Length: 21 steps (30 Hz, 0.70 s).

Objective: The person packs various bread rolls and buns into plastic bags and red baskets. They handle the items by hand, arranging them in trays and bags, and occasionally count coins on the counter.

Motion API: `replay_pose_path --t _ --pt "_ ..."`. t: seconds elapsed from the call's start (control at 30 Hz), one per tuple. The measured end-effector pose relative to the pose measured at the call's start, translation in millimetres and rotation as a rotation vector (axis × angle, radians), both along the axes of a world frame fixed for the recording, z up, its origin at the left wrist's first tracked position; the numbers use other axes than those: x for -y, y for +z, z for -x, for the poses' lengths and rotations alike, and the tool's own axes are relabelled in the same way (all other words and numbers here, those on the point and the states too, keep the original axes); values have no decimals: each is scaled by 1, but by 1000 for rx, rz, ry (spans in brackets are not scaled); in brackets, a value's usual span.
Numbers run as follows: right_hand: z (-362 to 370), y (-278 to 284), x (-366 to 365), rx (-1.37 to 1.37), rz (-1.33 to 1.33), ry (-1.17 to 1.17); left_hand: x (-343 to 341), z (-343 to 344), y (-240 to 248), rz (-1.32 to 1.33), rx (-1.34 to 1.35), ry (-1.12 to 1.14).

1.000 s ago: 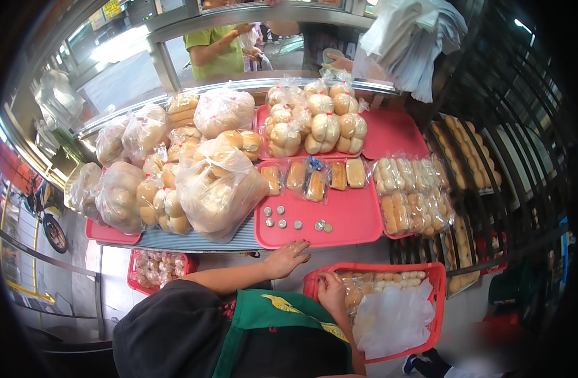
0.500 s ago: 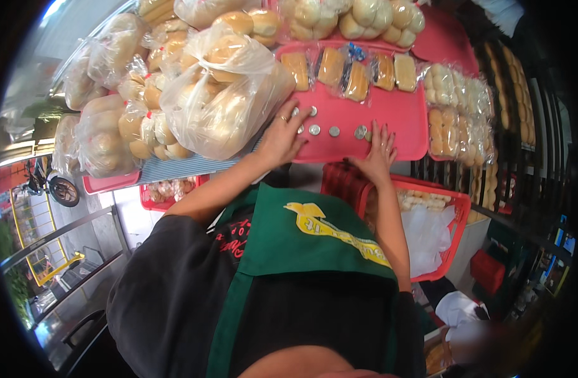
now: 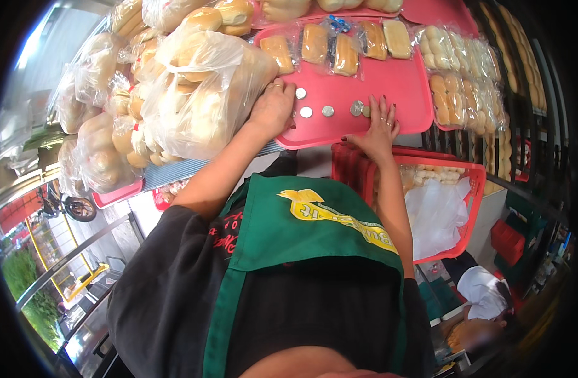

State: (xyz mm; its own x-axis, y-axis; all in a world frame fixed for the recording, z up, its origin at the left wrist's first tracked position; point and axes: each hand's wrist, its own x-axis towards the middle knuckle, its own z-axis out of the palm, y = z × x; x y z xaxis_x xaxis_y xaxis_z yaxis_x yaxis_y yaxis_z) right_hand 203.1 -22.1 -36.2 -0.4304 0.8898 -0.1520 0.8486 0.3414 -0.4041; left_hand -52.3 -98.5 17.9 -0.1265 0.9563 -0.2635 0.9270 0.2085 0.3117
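Several silver coins [image 3: 327,111] lie spread on a red tray [image 3: 389,88]. At the tray's left edge rests my left hand [image 3: 271,111], palm down, beside a large clear plastic bag of bread rolls [image 3: 207,94]. Its fingers are partly bent and hold nothing that shows; what lies under the palm is hidden. My right hand [image 3: 378,131] is at the tray's front edge with its fingers stretched forward and thumb apart. Its fingertips are close by a pair of coins [image 3: 357,108]. Wrapped bread pieces [image 3: 346,55] line the tray's far side.
More bagged rolls [image 3: 100,151] crowd the left. Packed buns [image 3: 449,101] sit right of the tray, by a dark rack [image 3: 515,69]. Below my right arm is a red crate [image 3: 474,201] with white plastic bags. At the lower right, a person in white [image 3: 484,290] is nearby.
The view has shifted, so the tray appears a little higher. My left hand's fingers have drawn in toward the bag, away from the leftmost coins. My right hand stays beside its coins.
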Motion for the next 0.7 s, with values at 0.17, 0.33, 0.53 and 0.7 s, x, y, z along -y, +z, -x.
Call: replay_pose_path --t 0.17,0.33,0.53,0.7 --pt "-1 -2 -1 -51 -8 4 -1 3 -3 8 90 -27" --pt "0 -1 1 -36 6 -2 1 10 -20 -86 99 -82" --pt "-1 2 1 -7 32 13 18 -11 16 -176 44 -13" --pt "-2 4 -1 11 81 19 24 0 121 -425 309 -288"
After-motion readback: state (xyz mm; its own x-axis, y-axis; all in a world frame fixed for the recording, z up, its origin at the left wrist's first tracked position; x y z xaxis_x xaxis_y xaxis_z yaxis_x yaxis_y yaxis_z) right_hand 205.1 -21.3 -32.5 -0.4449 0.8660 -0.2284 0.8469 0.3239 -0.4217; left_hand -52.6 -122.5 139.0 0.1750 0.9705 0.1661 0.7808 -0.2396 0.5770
